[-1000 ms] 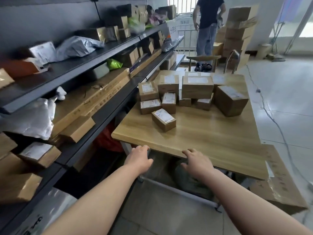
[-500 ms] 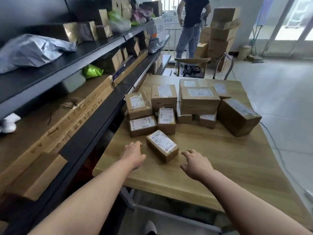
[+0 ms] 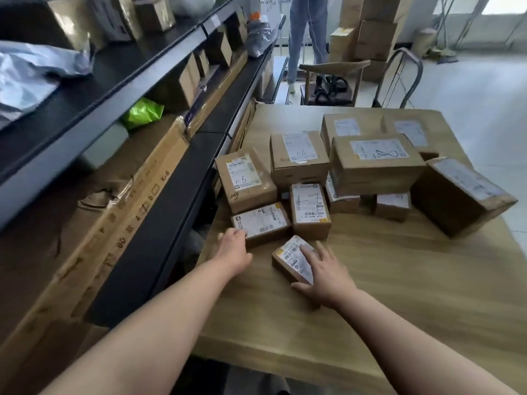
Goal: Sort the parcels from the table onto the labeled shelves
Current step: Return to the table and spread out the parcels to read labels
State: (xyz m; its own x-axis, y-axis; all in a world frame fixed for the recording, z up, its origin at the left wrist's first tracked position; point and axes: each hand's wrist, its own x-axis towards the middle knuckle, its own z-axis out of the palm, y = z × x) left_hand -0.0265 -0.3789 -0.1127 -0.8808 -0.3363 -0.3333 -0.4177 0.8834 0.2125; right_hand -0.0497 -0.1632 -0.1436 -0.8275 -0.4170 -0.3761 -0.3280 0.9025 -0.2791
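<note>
Head view, left to right: shelves (image 3: pixel 119 78) run out of frame at the left edge. Left hand (image 3: pixel 232 249) meets the near corner of a flat parcel (image 3: pixel 261 223); fingers foreshortened, can't tell if it's grasping. Right hand (image 3: pixel 325 272) lies released, fingers straight, on the small parcel (image 3: pixel 288 259) near the table (image 3: pixel 399 295) front, covering half its label. Parcel stack (image 3: pixel 373 163) behind, lower boxes partly hidden.
</note>
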